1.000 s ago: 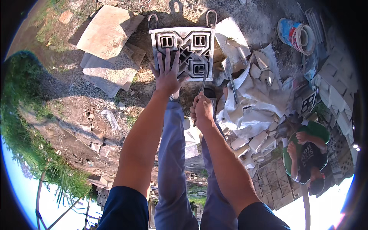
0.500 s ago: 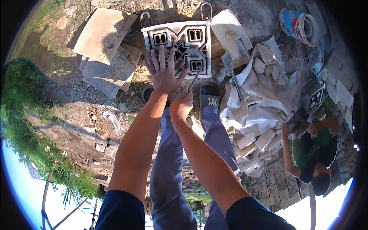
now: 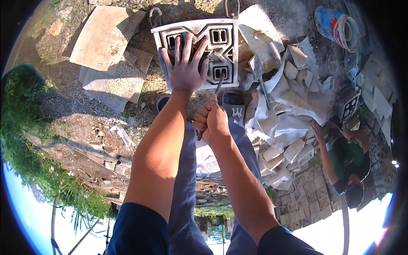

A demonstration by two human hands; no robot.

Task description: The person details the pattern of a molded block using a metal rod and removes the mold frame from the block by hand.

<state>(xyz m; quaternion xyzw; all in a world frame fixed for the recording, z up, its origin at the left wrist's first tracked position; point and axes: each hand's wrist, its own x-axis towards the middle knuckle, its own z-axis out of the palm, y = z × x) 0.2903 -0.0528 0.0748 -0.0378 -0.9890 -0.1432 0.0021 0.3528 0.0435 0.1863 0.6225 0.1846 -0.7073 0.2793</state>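
Observation:
On the ground in front of my feet lies a square, openwork patterned mould [image 3: 219, 51] with two hooked metal handles at its far edge. My left hand [image 3: 185, 70] rests on the mould's left half, fingers spread, covering part of the pattern. My right hand [image 3: 214, 121] is closed around a thin metal rod [image 3: 219, 86]. The rod's far end is at the mould's near right slotted opening; whether it touches the bottom is hidden. Its other end sticks out below my fist.
Flat boards [image 3: 100, 40] lie at left. To the right are a flat-bladed tool [image 3: 257, 74], a crumpled white sheet [image 3: 289, 106], broken pale pieces [image 3: 280, 163] and a blue-and-white bucket [image 3: 335, 29]. Another person [image 3: 348, 157] works at the far right.
My left hand has shifted farther up the mould, fingers still spread. My right fist has turned and drawn slightly nearer to me, still gripping the rod.

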